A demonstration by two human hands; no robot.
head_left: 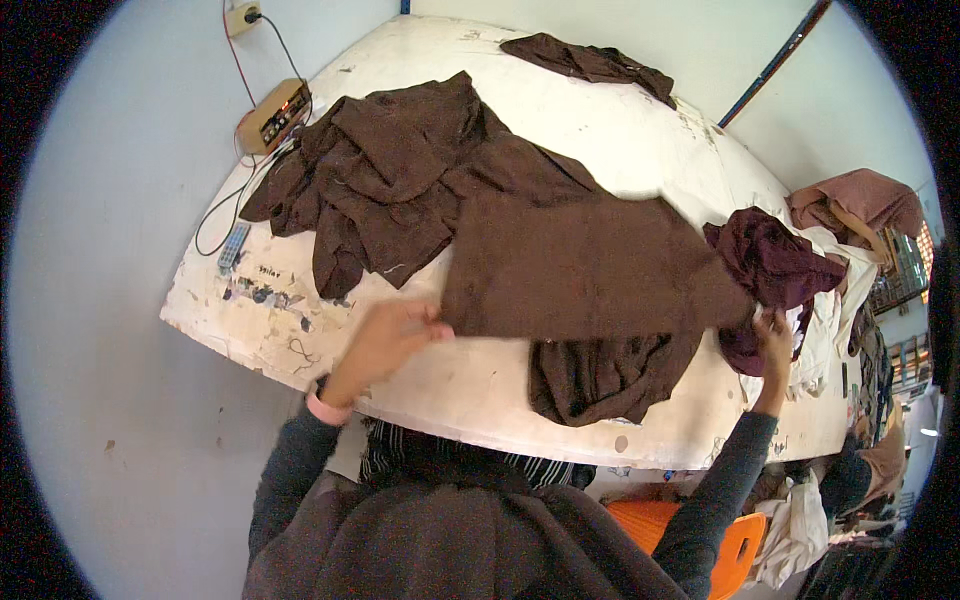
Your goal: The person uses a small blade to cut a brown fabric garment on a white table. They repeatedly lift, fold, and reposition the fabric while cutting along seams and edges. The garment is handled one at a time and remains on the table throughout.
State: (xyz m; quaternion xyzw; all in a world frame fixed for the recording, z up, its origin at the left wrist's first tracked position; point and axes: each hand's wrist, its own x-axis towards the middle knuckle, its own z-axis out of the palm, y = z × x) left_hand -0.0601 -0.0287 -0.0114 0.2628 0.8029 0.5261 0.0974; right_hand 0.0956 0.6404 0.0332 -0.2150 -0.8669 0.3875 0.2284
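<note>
A dark brown piece of cloth (590, 265) is spread between my two hands over the white table. My left hand (385, 345) is closed, with fingertips pinching its near left corner. At the cloth's right corner, my right hand (772, 350) is closed on the edge, beside a maroon cloth (770, 255). More brown fabric (605, 385) lies bunched beneath the near edge of the held piece. Behind it to the left, a crumpled heap of the same brown fabric (390, 165) rests on the table, and the held piece overlaps part of it.
The stained white table (420, 370) has its near edge close to me. A folded brown cloth (590, 68) lies at the far side. At the left are a small box with wires (275, 117) and a remote control (234, 247). An orange chair (738, 555) stands lower right.
</note>
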